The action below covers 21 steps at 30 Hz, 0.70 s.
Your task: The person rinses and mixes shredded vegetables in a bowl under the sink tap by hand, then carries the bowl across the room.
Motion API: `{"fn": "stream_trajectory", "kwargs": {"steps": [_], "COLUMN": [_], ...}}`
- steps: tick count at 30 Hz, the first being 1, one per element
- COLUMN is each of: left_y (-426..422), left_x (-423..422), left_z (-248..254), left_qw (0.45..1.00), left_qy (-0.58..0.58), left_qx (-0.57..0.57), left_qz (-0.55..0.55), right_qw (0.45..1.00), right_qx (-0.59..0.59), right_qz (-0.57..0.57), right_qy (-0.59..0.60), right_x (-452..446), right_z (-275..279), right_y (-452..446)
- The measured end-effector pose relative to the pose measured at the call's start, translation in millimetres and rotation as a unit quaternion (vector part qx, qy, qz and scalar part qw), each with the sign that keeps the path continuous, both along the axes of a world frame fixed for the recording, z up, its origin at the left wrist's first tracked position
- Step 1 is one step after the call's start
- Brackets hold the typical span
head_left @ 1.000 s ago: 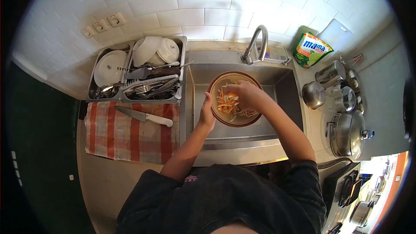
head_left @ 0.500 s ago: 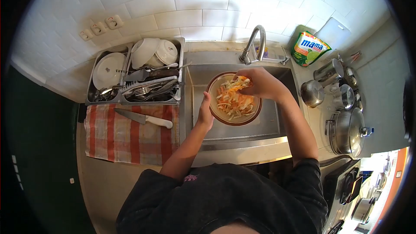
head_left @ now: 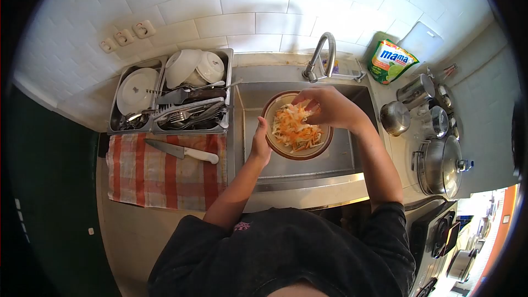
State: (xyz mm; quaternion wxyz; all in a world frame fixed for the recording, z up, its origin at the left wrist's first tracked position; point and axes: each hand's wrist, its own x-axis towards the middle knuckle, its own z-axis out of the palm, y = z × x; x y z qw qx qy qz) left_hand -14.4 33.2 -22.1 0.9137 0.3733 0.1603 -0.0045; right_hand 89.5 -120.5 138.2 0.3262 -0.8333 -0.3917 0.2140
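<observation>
Orange and white shreds [head_left: 297, 126] lie in the brown-rimmed bowl [head_left: 302, 158], which we hold over the steel sink [head_left: 344, 154], presumably so drips fall there. Our left grip [head_left: 262, 142] is clamped on the bowl's left side, seemingly to steady it; its fingers underneath are hidden. Our right grip [head_left: 311, 109] hovers above the shreds, fingers curved and apart. We have the knife [head_left: 184, 152] on the checked cloth [head_left: 143, 179], safely aside.

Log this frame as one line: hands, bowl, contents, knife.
left hand: against bowl | right hand: loosely open over bowl | shreds: orange and white, in bowl | knife: on cloth
</observation>
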Motion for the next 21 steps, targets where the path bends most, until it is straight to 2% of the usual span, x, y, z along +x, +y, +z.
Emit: {"fn": "stream_trajectory", "kwargs": {"steps": [8,11,17,21], "left_y": [0,0,-1,0], "left_x": [1,-1,-2,-2], "left_z": [-3,6,11,14], "left_qw": [1.0,1.0,1.0,1.0], "left_qy": [-0.013,-0.007,-0.026,-0.022], "left_qx": [-0.002,0.002,-0.003,-0.009], "left_qz": [-0.002,-0.007,-0.003,-0.003], "right_qw": [0.998,0.999,0.987,0.989], "right_qx": [-0.002,-0.005,-0.032,-0.065], "right_qz": [0.024,0.026,0.015,0.013], "right_qy": [-0.063,-0.04,-0.159,-0.13], "right_x": [-2,-5,-12,-14], "right_z": [-4,-5,-23,-23], "right_y": [0,0,1,5]}}
